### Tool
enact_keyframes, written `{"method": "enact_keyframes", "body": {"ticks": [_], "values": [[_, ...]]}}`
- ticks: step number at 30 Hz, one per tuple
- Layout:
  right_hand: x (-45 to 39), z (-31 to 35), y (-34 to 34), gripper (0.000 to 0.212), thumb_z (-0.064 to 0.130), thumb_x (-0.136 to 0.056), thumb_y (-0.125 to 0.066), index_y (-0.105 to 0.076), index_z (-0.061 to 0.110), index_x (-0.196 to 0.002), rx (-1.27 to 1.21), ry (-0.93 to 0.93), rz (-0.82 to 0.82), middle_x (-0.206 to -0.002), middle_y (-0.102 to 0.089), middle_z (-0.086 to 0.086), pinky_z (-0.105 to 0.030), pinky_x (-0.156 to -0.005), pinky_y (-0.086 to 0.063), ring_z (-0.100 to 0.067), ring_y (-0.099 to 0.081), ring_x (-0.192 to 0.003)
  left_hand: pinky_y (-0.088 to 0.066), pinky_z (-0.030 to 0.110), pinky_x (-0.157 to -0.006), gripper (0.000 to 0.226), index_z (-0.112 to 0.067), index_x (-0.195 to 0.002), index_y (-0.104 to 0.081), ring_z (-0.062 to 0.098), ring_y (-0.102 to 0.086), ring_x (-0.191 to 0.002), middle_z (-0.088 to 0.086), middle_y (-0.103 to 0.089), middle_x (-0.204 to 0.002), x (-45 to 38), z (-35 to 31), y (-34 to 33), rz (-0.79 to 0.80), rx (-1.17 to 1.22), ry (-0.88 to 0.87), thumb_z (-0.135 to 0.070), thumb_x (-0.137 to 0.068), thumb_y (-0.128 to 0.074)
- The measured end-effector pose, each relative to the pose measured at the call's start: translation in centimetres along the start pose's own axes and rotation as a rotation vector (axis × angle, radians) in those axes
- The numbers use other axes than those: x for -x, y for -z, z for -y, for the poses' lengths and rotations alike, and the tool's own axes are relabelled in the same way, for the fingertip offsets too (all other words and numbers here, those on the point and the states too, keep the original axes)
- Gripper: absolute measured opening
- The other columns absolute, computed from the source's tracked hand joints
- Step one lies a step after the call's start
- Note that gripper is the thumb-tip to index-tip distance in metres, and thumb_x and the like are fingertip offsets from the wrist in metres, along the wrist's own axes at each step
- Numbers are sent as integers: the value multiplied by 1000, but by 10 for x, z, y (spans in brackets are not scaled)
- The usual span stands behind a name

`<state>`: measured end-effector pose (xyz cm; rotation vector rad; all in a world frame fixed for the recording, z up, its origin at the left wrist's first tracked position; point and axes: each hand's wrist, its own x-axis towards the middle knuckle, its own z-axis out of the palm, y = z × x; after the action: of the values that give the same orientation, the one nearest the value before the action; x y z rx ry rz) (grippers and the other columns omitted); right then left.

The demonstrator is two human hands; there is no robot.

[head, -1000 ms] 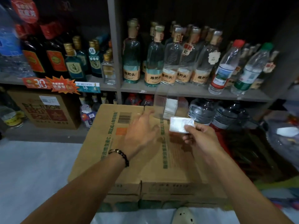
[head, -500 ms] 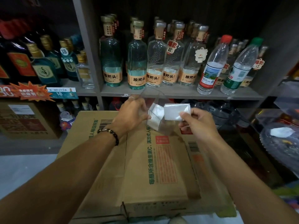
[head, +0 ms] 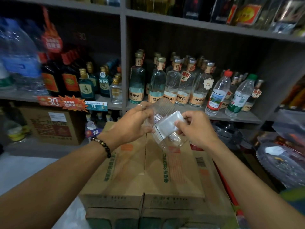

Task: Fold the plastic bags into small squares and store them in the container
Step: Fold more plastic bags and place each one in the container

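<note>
Dim indoor light falls from above; the grey shelf compartments (head: pixel 231 52) sit in deep shadow at their backs. Small highlights glint on the clear glass bottles with tan labels (head: pixel 171 83). The blue-wrapped pack of water bottles (head: pixel 18 63) at left smears with motion blur, and wide-angle distortion bends shelf lines toward the edges.

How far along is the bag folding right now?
Done: one plastic bag is already folded into a small white square. In hand: the left hand holds the clear ribbed container tilted above the cardboard box, and the right hand pinches the square at its mouth. Left: pushing the square fully inside.
</note>
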<state>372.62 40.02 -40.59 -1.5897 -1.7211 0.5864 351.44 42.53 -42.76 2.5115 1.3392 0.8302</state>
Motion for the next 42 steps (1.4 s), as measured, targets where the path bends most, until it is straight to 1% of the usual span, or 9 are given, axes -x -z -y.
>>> {"method": "enact_keyframes", "body": {"ticks": [4,7,10,13,16,22,27,39,42], "values": [[13,22,-2,6,11,-91,-68,-67,8,-85,-29,-35,65,-68,-72,-9,-52,-67,-60,-27,-72,-62,-35,26,-104,32,-28,-78,-49,13,-41,-130,-4,-42,-139,11,-14,24,-12,16,-41,-25,-77,-81],[23,33,-5,18,20,-93,-66,-64,2,-97,223,64,11,-78,-71,-13,-45,-65,-59,-26,-69,-64,-34,28,-106,38,-34,-74,-44,13,-40,-130,-5,-43,-141,17,-23,36,-5,8,-38,-29,-76,-81],[37,35,-8,27,26,-95,-63,-61,6,-112,658,293,-157,-91,-66,-11,-39,-63,-54,-28,-63,-76,-30,26,-108,38,-37,-74,-43,12,-35,-134,-5,-43,-142,21,-29,45,-1,5,-17,-32,-76,-81],[48,29,-2,18,19,-92,-64,-68,4,-101,762,637,-319,-93,-65,-8,-40,-56,-54,-26,-62,-78,-34,32,-111,38,-37,-74,-43,13,-36,-135,-3,-43,-143,24,-32,54,16,7,-20,-33,-75,-81],[59,23,5,33,27,-97,-45,-68,5,-105,808,877,-125,-113,-65,-11,-38,-81,-57,-25,-61,-104,-35,34,-111,29,-29,-82,-53,14,-37,-135,-3,-42,-145,27,-35,62,42,-27,-27,-33,-75,-81],[68,34,6,78,67,-92,-13,-45,19,-143,864,533,410,-151,-39,-5,-42,-105,-44,-20,-39,-135,-34,30,-109,28,-29,-87,-55,13,-40,-131,-6,-43,-142,31,-46,68,96,-86,-119,-31,-77,-80],[71,41,18,75,74,-87,-18,-67,27,-119,756,548,379,-147,-44,3,-37,-102,-42,-11,-38,-132,-36,34,-108,31,-33,-82,-49,14,-37,-134,-3,-44,-143,33,-46,69,135,-122,-114,-32,-77,-80],[55,18,8,94,85,-81,-5,-72,24,-108,809,599,481,-128,-44,5,-38,-92,-46,-7,-38,-112,-34,25,-100,27,-30,-85,-51,14,-39,-131,-3,-43,-145,15,-42,48,181,-166,-183,-34,-79,-78],[51,10,2,99,87,-81,-5,-70,19,-112,876,574,537,-145,-39,1,-36,-100,-41,-12,-36,-123,-31,22,-97,25,-29,-85,-54,13,-40,-131,-3,-44,-144,9,-41,39,172,-183,-202,-33,-79,-78]]}}
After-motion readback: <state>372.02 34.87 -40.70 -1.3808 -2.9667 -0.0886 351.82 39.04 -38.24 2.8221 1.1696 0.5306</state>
